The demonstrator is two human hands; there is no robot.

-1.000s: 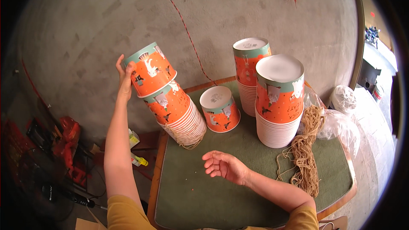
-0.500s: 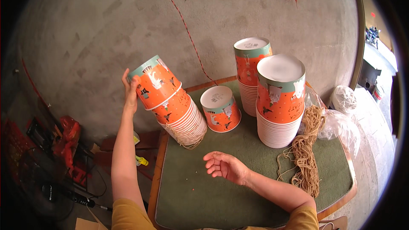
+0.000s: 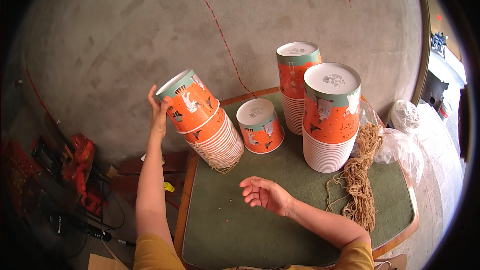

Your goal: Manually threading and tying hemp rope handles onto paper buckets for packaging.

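My left hand (image 3: 158,116) grips the left side of an upside-down orange and green paper bucket (image 3: 192,104). This bucket is the raised top one of a stack of paper buckets (image 3: 216,142), which leans to the left with tan string around its lower rims. My right hand (image 3: 270,196), palm turned up with the fingers loosely curled and apart, is over the green tabletop and holds nothing. Beyond the leaning stack, a single paper bucket (image 3: 261,130) stands upside down. Two upright stacks, a near one (image 3: 327,142) and a far one (image 3: 294,112), are to its right.
A bundle of tan string (image 3: 361,187) lies on the table's green top (image 3: 290,237), right of the near stack. Clear plastic bags (image 3: 397,147) sit at the right edge. A grey wall (image 3: 150,20) rises behind. Red items (image 3: 80,157) and cables lie low at left.
My left hand and the top bucket have shifted slightly right and down, and the bucket sits a little lower on the leaning stack. The right hand stays about where it was.
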